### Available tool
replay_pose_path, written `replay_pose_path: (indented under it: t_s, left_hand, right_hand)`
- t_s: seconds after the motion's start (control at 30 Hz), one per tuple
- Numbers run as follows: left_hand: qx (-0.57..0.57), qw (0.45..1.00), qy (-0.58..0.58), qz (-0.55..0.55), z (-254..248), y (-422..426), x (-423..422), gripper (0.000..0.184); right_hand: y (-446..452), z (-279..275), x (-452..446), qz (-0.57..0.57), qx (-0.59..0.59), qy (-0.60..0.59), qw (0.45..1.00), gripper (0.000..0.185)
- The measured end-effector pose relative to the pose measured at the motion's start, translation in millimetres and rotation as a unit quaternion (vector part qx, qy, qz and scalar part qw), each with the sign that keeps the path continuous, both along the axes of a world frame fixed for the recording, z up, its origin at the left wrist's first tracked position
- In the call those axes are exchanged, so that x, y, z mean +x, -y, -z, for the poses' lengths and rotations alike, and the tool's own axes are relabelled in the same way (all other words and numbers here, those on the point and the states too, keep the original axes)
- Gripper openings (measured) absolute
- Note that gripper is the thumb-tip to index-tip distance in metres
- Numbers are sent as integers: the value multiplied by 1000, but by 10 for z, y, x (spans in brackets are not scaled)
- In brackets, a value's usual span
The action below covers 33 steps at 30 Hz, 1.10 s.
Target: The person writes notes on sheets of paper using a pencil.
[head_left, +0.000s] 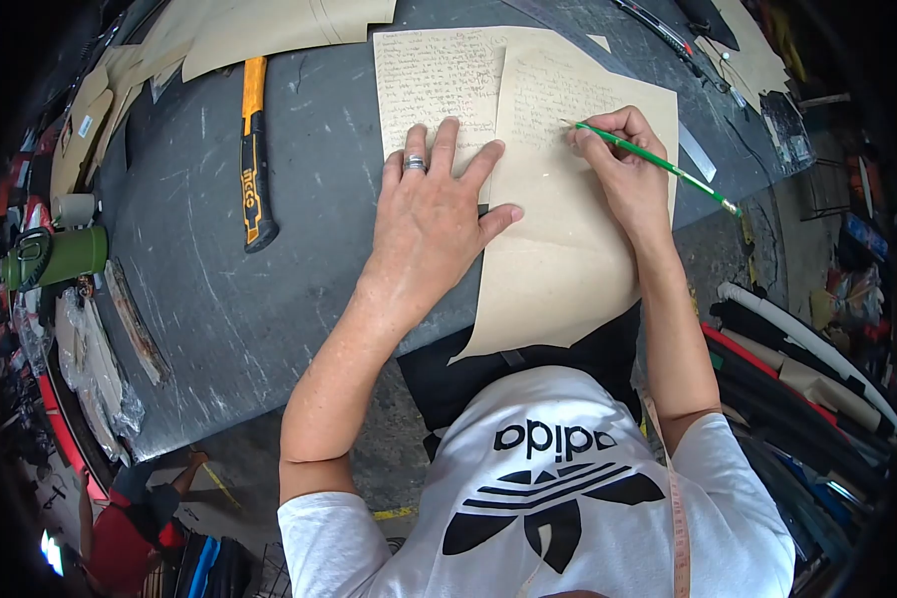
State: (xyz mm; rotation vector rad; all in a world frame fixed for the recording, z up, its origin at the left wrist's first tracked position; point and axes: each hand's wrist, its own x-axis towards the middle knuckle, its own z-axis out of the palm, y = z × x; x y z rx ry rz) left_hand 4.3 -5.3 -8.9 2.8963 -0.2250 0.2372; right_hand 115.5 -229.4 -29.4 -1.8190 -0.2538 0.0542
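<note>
My right hand [628,174] holds a green pencil [658,161], its tip on or just above a brown paper sheet [558,259] with handwriting near its top. That sheet hangs past the table's front edge and curls there. My left hand [434,204] lies flat with fingers spread, a ring on one of them. Beneath its fingertips is a second brown sheet [439,75] covered in handwritten lines, while the thumb and index finger reach the edge of the first sheet. A tape measure [680,518] hangs down the front of my white shirt.
On the scratched dark table [309,329] lies a yellow and black hammer-like tool [254,159] to the left. A metal ruler [698,154] shows beyond the papers. Brown pattern pieces [269,35] lie at the back left, near a green cylinder [65,257]. Material rolls [797,369] stand right; another person [135,528] is lower left.
</note>
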Motion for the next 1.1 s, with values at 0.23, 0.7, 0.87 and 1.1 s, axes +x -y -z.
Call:
replay_pose_path:
  t_s: [0.23, 0.7, 0.87, 1.1]
  left_hand:
    - [1, 1000, -2, 5, -27, -30, 5, 69]
    - [22, 1000, -15, -4, -45, -8, 13, 69]
    - [21, 1000, -17, -5, -48, -8, 7, 69]
    - [21, 1000, -21, -4, -45, -6, 0, 68]
  right_hand:
    - [-50, -19, -27, 17, 17, -5, 1000, 16]
    - [145, 0, -18, -35, -86, 70, 993, 21]
    - [127, -8, -40, -42, -104, 90, 990, 21]
    - [124, -8, -38, -32, -115, 107, 987, 21]
